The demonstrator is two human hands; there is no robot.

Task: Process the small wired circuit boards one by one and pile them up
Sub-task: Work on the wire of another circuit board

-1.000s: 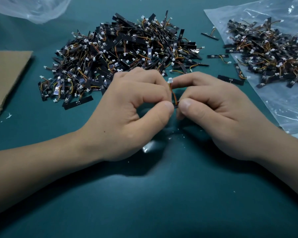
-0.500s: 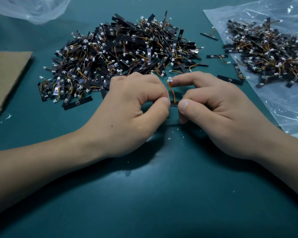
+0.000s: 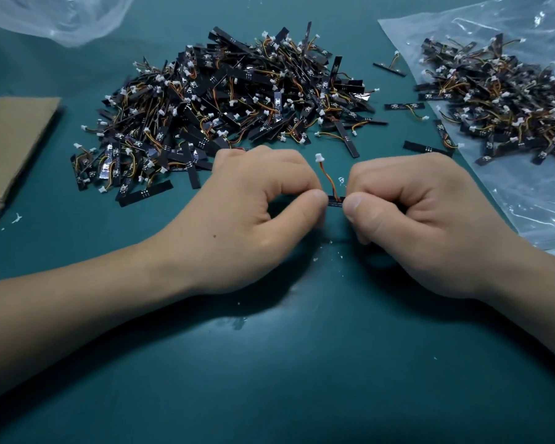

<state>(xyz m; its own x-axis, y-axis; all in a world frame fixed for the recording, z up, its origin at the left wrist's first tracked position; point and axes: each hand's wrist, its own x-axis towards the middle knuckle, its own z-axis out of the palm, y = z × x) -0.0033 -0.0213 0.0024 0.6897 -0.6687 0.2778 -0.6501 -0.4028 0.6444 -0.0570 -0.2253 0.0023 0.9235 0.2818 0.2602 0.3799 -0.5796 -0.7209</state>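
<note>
Large board pile (image 3: 225,110) centre-back on table (image 3: 269,379); smaller pile (image 3: 500,100) on plastic bag (image 3: 532,200), right; cardboard (image 3: 10,145) left; second bag (image 3: 61,17) back-left.

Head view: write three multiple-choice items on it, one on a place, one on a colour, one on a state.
1. Where does the larger pile of boards lie?
A. on cardboard
B. straight on the green table
C. in a box

2. What colour is the connector on the wire of the held board?
A. white
B. blue
C. green

3. How is the held board kept?
A. lying free
B. hanging by its wire
C. pinched between the left hand and the right hand

Answers:
1 B, the pile sits directly on the table surface.
2 A, the plug at the wire's upper end is white.
3 C, each hand's thumb and fingers grip one end.
</note>
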